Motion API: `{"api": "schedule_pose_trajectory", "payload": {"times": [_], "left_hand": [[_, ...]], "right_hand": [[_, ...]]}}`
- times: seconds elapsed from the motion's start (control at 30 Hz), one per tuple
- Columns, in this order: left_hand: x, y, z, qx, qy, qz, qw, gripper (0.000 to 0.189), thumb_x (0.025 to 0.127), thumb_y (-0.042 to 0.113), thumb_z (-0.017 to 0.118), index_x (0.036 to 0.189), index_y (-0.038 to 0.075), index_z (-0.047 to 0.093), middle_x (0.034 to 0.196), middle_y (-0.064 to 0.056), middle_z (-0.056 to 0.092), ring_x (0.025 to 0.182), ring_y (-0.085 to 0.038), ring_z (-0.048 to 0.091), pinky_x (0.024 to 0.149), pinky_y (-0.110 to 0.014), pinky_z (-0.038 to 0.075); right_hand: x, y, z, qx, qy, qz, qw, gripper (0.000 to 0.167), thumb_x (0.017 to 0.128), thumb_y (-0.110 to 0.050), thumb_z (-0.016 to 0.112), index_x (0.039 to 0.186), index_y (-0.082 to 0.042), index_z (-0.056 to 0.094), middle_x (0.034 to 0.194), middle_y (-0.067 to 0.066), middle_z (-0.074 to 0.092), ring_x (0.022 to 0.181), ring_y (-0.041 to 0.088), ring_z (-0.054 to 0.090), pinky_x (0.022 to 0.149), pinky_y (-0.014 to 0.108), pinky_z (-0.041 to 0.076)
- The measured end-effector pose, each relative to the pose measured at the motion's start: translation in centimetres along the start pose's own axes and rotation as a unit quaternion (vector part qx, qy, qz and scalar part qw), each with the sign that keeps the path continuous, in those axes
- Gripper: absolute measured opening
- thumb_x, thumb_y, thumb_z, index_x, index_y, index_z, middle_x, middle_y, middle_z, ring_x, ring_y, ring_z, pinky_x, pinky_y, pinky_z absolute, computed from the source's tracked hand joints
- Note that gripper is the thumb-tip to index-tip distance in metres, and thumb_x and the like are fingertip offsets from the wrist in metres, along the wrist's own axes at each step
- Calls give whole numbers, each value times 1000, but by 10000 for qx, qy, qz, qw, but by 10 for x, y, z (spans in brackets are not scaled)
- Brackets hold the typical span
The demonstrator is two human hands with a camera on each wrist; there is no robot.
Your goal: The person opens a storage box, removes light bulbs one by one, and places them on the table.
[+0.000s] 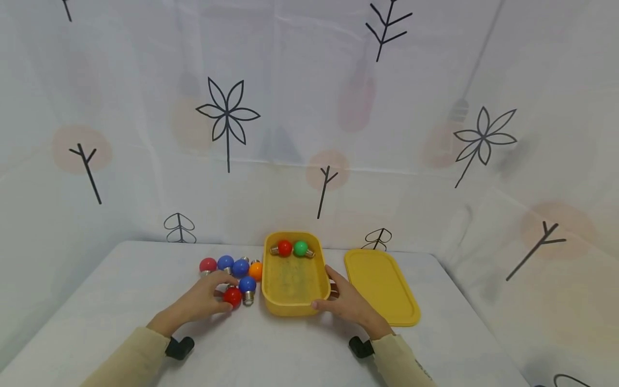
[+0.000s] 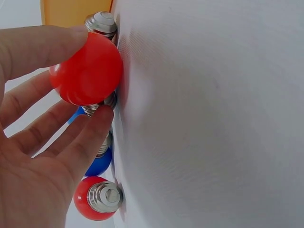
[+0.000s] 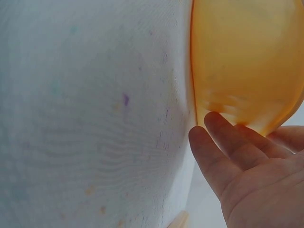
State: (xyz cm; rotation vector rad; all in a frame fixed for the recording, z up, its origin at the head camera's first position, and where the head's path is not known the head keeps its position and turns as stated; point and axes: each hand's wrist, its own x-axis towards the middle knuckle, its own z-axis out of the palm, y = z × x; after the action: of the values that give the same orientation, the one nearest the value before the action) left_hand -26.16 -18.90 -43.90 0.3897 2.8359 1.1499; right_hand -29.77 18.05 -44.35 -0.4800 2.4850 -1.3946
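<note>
My left hand [image 1: 203, 297] is at a red light bulb [image 1: 232, 297] on the table. In the left wrist view, the thumb presses one side of this red bulb [image 2: 90, 71] and fingertips curl in at its metal base. Close beside it lie a blue bulb [image 1: 247, 285] and an orange bulb [image 1: 256, 271]. My right hand [image 1: 350, 302] rests against the right side of a yellow plastic box [image 1: 290, 310], its thumb at the front corner. The right wrist view has its fingers fairly straight along the box wall [image 3: 251, 57]. Inside the box are a red bulb [image 1: 285, 248] and a green bulb [image 1: 301, 248].
Behind my left hand lie another red bulb [image 1: 208, 265] and two blue bulbs [image 1: 225, 262]. A flat yellow lid [image 1: 382, 287] lies right of the box. White cloth covers the table [image 1: 271, 349], and a patterned curtain [image 1: 290, 107] hangs behind it.
</note>
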Motion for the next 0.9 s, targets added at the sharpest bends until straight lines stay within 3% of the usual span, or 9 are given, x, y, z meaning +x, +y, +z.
{"api": "schedule_pose_trajectory", "payload": {"times": [0.5,0.9], "left_hand": [[-2,5,-3,-116,143,36,9998,46,73,12,83,116,14,64,122,-4,57,118,-31,50,86,-42,54],[13,21,-9,-4,277,166,9995,38,84,22,74,119,12,62,120,-5,56,109,-31,58,83,-39,55]], "right_hand": [[-7,-18,-1,63,-100,61,9999,108,76,-41,79,153,-5,13,153,17,26,125,33,47,99,44,45],[0,1,0,-19,41,74,10000,104,76,-42,79,153,-13,16,154,10,27,123,26,49,100,42,45]]}}
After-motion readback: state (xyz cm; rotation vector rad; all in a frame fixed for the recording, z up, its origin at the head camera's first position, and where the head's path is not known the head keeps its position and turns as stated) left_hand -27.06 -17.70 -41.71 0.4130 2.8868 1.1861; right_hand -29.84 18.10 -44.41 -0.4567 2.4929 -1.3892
